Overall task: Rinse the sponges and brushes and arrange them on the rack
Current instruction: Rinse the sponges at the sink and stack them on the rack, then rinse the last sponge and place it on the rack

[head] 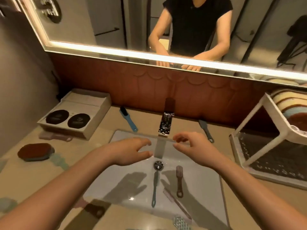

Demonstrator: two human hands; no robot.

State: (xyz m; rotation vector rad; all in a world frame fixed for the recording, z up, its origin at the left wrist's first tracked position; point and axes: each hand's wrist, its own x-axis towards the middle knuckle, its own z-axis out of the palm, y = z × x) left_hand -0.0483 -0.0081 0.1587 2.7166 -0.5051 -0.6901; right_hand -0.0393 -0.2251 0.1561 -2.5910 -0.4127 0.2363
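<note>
Both hands seemingly empty over sink

A glossy white ceramic-looking basin is seen under a polished, mirror-bright metal tap. The beige surface looks smooth and matt. A matt teal plastic brush and a white plastic rack are shown.

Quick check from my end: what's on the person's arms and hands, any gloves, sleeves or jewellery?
Both hands, left and right, are bare: no gloves, rings or watch visible. The forearms are uncovered up to the frame edge. The mirror shows a black short-sleeved T-shirt, its sleeves ending above the elbows.
</note>
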